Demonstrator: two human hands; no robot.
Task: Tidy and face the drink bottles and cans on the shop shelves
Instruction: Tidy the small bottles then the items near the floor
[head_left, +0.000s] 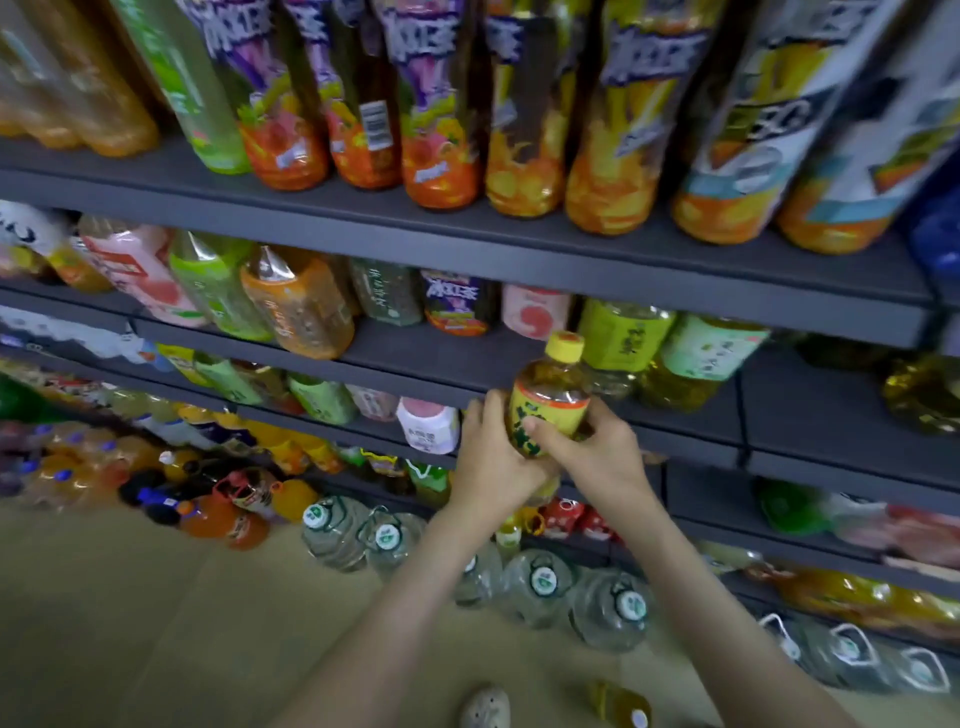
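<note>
A small tea bottle (551, 396) with a yellow cap and yellow label is upright in front of the second dark grey shelf (457, 358). Both hands hold it. My left hand (491, 462) wraps its lower left side and base. My right hand (589, 447) grips the label from the right, thumb across the front. Just behind it on that shelf stand green-labelled tea bottles (670, 353). Further left on the same shelf are orange, green and pink bottles (298, 306).
Tall juice bottles (441, 114) line the top shelf. Lower shelves (779, 457) hold more drinks. Large water jugs (540, 577) and orange soda bottles (218, 514) stand on the floor. A yellow bottle (621, 704) lies on the floor by a shoe (485, 706).
</note>
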